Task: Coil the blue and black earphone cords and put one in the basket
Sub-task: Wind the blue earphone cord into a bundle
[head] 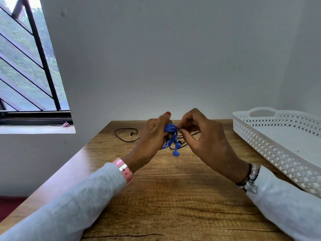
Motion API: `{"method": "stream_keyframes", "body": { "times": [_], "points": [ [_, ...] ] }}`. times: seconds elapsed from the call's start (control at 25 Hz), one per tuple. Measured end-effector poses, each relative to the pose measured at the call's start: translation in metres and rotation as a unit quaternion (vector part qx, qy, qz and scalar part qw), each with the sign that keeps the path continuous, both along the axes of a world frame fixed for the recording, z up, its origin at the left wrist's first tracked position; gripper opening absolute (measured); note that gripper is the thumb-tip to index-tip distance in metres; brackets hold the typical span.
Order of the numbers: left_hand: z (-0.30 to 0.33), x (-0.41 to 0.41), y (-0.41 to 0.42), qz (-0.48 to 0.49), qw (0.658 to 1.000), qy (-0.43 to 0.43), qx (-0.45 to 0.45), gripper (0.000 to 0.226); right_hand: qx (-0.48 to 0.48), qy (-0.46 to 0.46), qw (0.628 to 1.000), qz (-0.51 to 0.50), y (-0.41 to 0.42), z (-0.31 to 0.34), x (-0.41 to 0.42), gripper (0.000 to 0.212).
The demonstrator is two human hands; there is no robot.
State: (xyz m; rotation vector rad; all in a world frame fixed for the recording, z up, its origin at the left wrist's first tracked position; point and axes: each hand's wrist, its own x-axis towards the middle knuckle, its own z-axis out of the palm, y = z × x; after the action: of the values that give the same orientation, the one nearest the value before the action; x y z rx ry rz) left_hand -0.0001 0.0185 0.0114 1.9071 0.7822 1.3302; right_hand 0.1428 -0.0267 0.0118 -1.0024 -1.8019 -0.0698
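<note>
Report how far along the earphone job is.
Done: most of the blue cord is wound into a bundle. In hand: the left hand holds that bundle while the right hand pinches the cord beside it; the blue earbuds hang loose. Left: the black cord lies uncoiled on the table, and the basket holds no cord.

My blue earphone cord (pixel 171 128) shows vivid cobalt, earbuds included, against the warm brown wood grain of the tabletop (pixel 173 197). The black earphone cord (pixel 126 134) lies dark on that grain, its plug tip silvery. My sleeves are pale heathered grey; a pink strap (pixel 124 170) with a silver buckle bands my left wrist, black and silvery bracelets my right. One thumbnail is painted red. The basket (pixel 278 146) is white, its walls pierced in a diamond lattice.
</note>
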Motion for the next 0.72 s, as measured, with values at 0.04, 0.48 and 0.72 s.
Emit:
{"method": "stream_keyframes", "body": {
  "times": [0.04, 0.48, 0.72],
  "points": [
    [0.001, -0.0003, -0.0005, -0.007, 1.0, -0.01, -0.006, 0.051, 0.01, -0.011, 1.0, -0.002, -0.0001, -0.0003, -0.0007, 0.019],
    [0.0032, 0.0003, -0.0082, -0.043, 0.998, -0.038, 0.022, 0.034, -0.078, 0.034, 0.996, 0.029, 0.0005, -0.0023, -0.0025, 0.034],
    [0.0011, 0.0007, -0.0051, -0.034, 0.998, -0.057, -0.002, 0.018, -0.041, 0.027, 0.999, 0.009, 0.0034, -0.0051, -0.0041, 0.032]
  ]
}}
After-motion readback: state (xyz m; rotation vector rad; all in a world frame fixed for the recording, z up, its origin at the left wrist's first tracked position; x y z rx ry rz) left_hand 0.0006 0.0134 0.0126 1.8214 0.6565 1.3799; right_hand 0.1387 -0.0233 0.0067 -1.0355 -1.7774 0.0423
